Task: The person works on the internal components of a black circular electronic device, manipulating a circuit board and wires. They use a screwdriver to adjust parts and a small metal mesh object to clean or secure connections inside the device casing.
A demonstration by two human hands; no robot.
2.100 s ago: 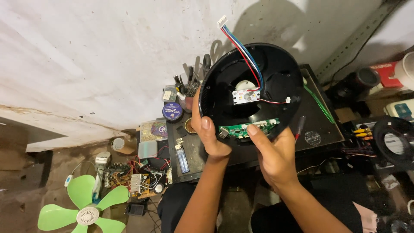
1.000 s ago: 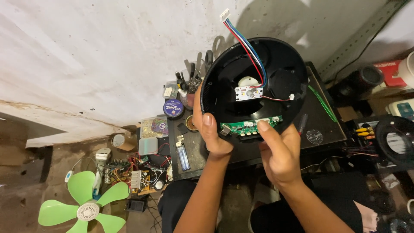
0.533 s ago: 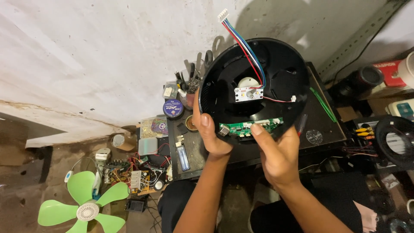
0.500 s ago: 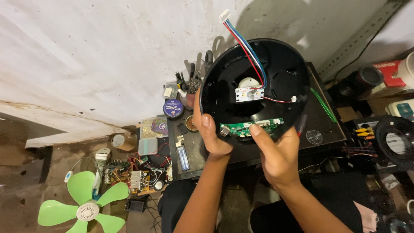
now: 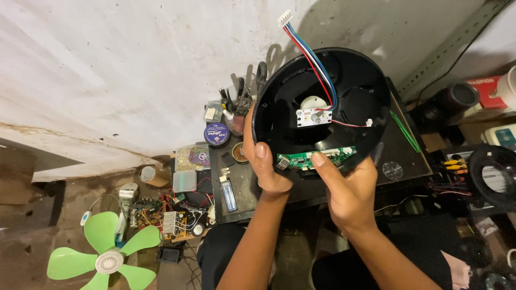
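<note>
Black plastic round housing [image 5: 355, 70] was up in front of me, open side facing me, held above the dark work table [image 5: 400, 161]; my left hand [image 5: 266, 166] gripped its left rim, thumb inside the lip, fingers behind and out of sight; my right hand [image 5: 349, 190] cupped the lower rim, thumb pressed on the green circuit board [image 5: 312, 159] that sat along the bottom inner edge; both hands were closed on the housing, neither loose. Small white square board [image 5: 313, 116] sat at the centre of the housing, just below a white round hub [image 5: 312, 101]; striped bundle of wires [image 5: 309, 51] ran from it up past the top rim and ended in a white connector [image 5: 284, 17]; one thin red-and-white lead went right to a small white plug [image 5: 369, 122] on the inner wall.

On the table left of the housing: round dark-blue tin [image 5: 216, 133], cup of hand tools [image 5: 236, 115] with scissors [image 5: 264, 72] leaning on the wall behind it, blue lighter [image 5: 229, 194] near the front edge; green screwdriver [image 5: 404, 130] lay on the table to the right. On the floor lower left: green fan blade [image 5: 107, 258], and beside it a tangle of loose circuit boards [image 5: 166, 215]. Far right: black ring-shaped part [image 5: 492, 174], partly cut off by the frame.
</note>
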